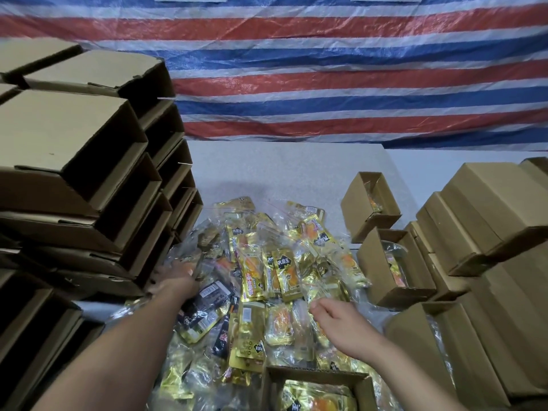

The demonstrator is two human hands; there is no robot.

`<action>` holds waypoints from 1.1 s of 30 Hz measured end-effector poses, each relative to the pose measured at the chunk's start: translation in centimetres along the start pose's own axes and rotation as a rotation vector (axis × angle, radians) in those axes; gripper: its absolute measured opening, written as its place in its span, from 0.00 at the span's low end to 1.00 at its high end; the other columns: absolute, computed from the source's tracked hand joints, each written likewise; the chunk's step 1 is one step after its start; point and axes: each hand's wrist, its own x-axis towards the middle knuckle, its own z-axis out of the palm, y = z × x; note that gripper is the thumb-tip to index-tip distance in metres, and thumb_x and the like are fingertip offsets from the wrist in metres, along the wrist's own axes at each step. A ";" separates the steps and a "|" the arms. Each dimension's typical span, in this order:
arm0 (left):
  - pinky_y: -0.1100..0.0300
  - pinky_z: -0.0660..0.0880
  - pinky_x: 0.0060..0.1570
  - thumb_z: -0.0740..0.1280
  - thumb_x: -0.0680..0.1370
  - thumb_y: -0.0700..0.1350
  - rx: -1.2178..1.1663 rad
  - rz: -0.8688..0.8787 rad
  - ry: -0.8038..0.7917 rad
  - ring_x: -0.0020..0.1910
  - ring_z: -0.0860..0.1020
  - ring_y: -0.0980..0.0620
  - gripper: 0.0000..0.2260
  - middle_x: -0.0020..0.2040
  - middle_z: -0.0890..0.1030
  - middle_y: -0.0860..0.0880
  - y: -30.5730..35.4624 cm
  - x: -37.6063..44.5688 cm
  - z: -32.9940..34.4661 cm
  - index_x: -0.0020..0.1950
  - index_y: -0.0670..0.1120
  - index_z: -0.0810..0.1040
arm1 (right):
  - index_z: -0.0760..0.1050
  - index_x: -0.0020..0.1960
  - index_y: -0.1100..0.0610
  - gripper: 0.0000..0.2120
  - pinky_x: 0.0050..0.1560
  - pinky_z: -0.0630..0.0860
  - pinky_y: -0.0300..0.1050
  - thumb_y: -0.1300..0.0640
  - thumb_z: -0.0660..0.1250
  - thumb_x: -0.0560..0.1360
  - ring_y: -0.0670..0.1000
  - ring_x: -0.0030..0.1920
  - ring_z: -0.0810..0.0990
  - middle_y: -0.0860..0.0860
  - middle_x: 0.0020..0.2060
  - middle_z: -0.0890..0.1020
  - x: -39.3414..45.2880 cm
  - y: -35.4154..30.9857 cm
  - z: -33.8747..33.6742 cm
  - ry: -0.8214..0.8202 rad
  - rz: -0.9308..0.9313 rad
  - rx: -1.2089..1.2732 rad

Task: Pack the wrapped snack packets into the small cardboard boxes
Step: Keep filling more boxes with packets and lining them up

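Observation:
A heap of gold and clear wrapped snack packets (267, 271) lies on the white table (281, 167). My left hand (173, 280) reaches into the heap's left edge, beside the box stack, and its fingers curl round a clear-wrapped packet (189, 258); the grip is partly blurred. My right hand (335, 321) hovers over the heap's right side with loosely curled fingers that touch the plastic and hold nothing. An open small cardboard box (320, 376) stands at the near edge with a gold packet (317, 400) inside.
Tall stacks of empty cardboard boxes (74, 149) fill the left. On the right stand three open boxes with packets, at the back (360, 216), in the middle (382, 277) and nearest (415, 345), then stacked closed boxes (489, 203). A striped tarp (326, 69) hangs behind.

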 end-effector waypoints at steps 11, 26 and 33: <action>0.55 0.73 0.57 0.75 0.70 0.62 -0.028 0.025 0.043 0.61 0.70 0.45 0.40 0.66 0.71 0.43 -2.4 -2.5 1.8 0.74 0.44 0.65 | 0.71 0.33 0.45 0.20 0.38 0.67 0.44 0.41 0.57 0.82 0.41 0.31 0.70 0.41 0.27 0.73 0.5 -0.6 1.1 0.001 0.000 -0.027; 0.52 0.74 0.57 0.74 0.71 0.54 0.067 0.306 0.295 0.59 0.73 0.47 0.30 0.61 0.75 0.46 -4.6 -7.3 -0.5 0.67 0.47 0.65 | 0.70 0.38 0.48 0.15 0.38 0.69 0.40 0.47 0.59 0.83 0.42 0.33 0.71 0.44 0.34 0.74 -1.7 -2.2 1.3 -0.048 -0.041 -0.038; 0.46 0.74 0.55 0.76 0.70 0.56 -0.205 0.602 0.667 0.58 0.74 0.42 0.45 0.61 0.75 0.42 -1.4 -14.7 -5.0 0.78 0.42 0.56 | 0.74 0.58 0.42 0.13 0.60 0.78 0.47 0.37 0.63 0.77 0.43 0.55 0.81 0.41 0.56 0.81 -2.4 -6.7 1.8 -0.050 -0.026 0.246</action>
